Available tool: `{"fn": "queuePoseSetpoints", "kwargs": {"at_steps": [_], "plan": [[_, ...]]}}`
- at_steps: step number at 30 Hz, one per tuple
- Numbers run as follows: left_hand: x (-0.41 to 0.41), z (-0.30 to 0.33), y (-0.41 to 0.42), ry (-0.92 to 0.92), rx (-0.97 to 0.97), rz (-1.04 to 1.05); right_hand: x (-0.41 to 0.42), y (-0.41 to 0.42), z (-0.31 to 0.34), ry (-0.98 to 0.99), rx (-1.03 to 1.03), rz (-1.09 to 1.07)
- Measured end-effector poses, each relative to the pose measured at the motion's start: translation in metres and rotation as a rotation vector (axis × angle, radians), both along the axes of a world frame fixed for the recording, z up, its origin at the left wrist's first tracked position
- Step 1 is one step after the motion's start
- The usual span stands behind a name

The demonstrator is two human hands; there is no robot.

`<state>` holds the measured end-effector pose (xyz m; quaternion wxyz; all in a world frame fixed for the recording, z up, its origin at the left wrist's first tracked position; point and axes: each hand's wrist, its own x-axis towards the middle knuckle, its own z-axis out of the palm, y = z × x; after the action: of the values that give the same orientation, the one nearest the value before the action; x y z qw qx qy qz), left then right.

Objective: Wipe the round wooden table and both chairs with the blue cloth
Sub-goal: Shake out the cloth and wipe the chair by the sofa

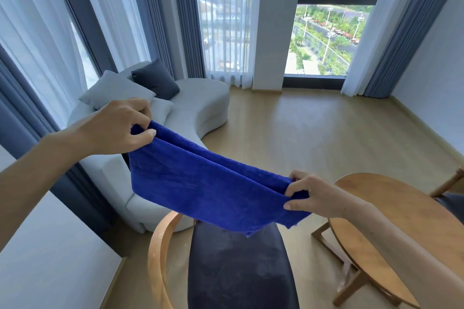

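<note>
Nearest the camera, one chair (241, 266) with a dark seat and a curved pale wooden arm is seen at the bottom centre. A second chair (452, 195) is only partly shown at the right edge, on the far side of the round wooden bench (401, 211), which stands to the right of the near chair. One blue cloth (206, 183) is held stretched in the air above the near chair's seat, folded double along its upper edge, its lower edge hanging just over the seat back. Two hands are counted. The left hand (120, 125) is closed on the cloth's far left corner, the fabric pinched between thumb and curled fingers. The right hand (311, 193) is closed on the near right corner in the same pinch, in front of the bench edge. Beyond, one pale curved sofa (198, 105) is set on the wooden floor (313, 133) at the left, with three cushions (155, 78) counted on it, one dark and two light. Tall windows (324, 37) with grey curtains are seen at the far side
</note>
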<state>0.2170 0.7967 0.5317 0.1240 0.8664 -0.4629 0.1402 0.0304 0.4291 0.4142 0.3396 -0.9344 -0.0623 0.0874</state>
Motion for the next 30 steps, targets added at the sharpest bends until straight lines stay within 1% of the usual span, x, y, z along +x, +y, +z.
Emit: {"fn": "queuePoseSetpoints", "kwargs": {"at_steps": [3, 9, 11, 15, 18, 20, 22, 26, 30], "plan": [[-0.001, -0.001, 0.001, 0.008, -0.011, -0.009, 0.000, -0.001, 0.001, -0.033, -0.060, -0.014], [-0.001, -0.001, 0.002, 0.014, -0.002, -0.005, -0.004, -0.001, 0.010, -0.046, 0.002, -0.026], [-0.001, -0.001, 0.003, 0.016, -0.003, -0.004, -0.003, -0.001, 0.013, -0.062, -0.015, -0.046], [-0.002, -0.001, 0.006, 0.049, 0.005, -0.013, -0.001, -0.003, 0.017, -0.081, -0.157, -0.082], [-0.001, -0.002, 0.010, 0.051, 0.061, -0.052, 0.002, -0.010, 0.020, -0.098, -0.264, -0.113], [-0.001, -0.004, 0.014, 0.036, 0.104, -0.086, 0.003, -0.015, 0.023, -0.104, -0.293, -0.123], [-0.001, -0.005, 0.015, 0.027, 0.151, -0.102, 0.006, -0.019, 0.026, -0.103, -0.297, -0.142], [0.002, -0.008, 0.016, 0.016, 0.182, -0.105, 0.013, -0.026, 0.029, -0.096, -0.292, -0.170], [0.009, -0.009, 0.017, 0.018, 0.166, -0.024, 0.016, -0.028, 0.032, -0.095, -0.287, -0.145]]}}
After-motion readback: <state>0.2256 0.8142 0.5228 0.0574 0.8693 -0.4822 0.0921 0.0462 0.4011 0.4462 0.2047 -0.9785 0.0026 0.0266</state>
